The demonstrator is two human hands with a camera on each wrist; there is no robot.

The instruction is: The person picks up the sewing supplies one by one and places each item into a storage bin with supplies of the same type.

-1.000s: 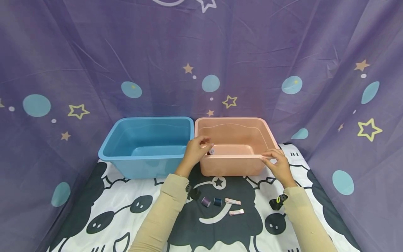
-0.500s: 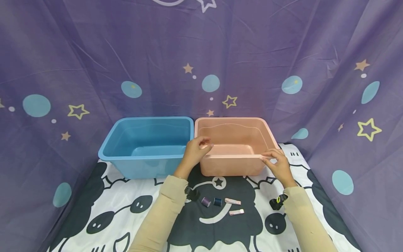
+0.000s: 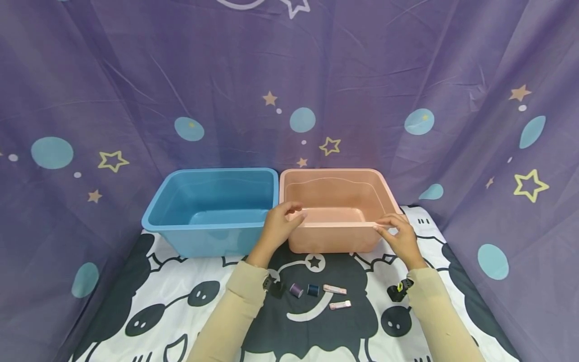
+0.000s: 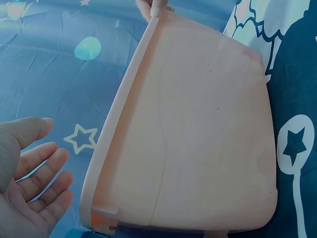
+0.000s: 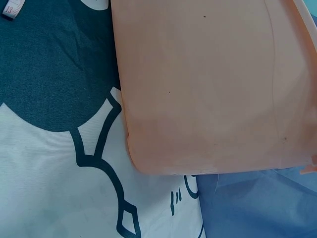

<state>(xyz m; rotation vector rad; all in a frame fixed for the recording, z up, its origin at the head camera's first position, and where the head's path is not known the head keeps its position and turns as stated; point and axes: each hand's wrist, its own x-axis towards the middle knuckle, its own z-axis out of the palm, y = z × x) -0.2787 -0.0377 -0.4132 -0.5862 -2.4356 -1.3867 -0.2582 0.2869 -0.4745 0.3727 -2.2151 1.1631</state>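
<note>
My left hand (image 3: 277, 229) hovers over the front left corner of the pink plastic bin (image 3: 336, 239), fingers loosely spread and holding nothing. In the left wrist view, a gap shows between that hand (image 4: 37, 183) and the bin's rim (image 4: 116, 119). At the front right corner, my right hand (image 3: 400, 241) pinches the rim between thumb and fingers. On the cloth in front lie a purple thread spool (image 3: 296, 290), a navy thread spool (image 3: 312, 290) and two rolled tape measures, one behind (image 3: 334, 289) and one nearer (image 3: 340, 304). The front wall hides part of the bin's floor.
A blue plastic bin (image 3: 212, 240) stands directly left of the pink one. Both sit on a black-and-white patterned cloth (image 3: 190, 281). Behind and at the sides hangs a purple curtain (image 3: 235, 100) with stars and dots.
A small spool with a pale end, at my left fingertips a second ago, has gone out of sight inside the pink bin. The left hand's fingers have parted and it has lowered slightly.
</note>
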